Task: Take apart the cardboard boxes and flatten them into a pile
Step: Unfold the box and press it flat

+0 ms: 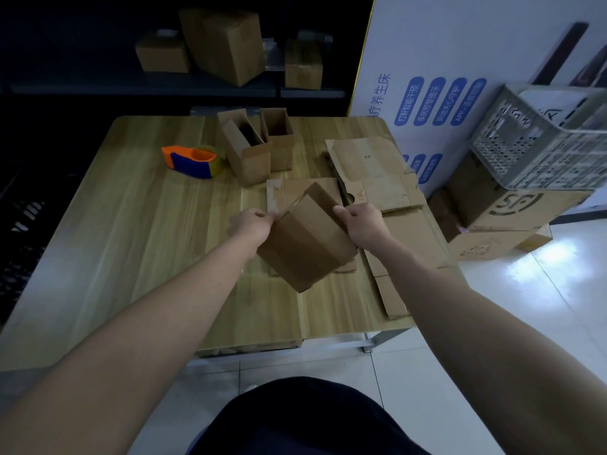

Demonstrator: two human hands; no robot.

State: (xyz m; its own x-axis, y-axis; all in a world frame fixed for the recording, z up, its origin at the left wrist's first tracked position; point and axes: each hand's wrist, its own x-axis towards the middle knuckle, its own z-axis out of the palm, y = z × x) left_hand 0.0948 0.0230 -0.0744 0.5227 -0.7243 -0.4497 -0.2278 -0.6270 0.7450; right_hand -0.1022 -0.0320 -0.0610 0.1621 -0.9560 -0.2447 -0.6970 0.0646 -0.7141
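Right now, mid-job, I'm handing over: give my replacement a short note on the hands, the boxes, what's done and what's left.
Left hand: pinches the left edge of the brown cardboard box, held tilted over the pale wooden table.
Right hand: grips that box's right edge.
Done: flattened brown cardboard sheets lie piled on the table's right side.
Left: flatten the held box, then the two open-topped brown boxes standing at the rear, and add all three to the pile.
The orange-and-blue tape dispenser sits left of those two.
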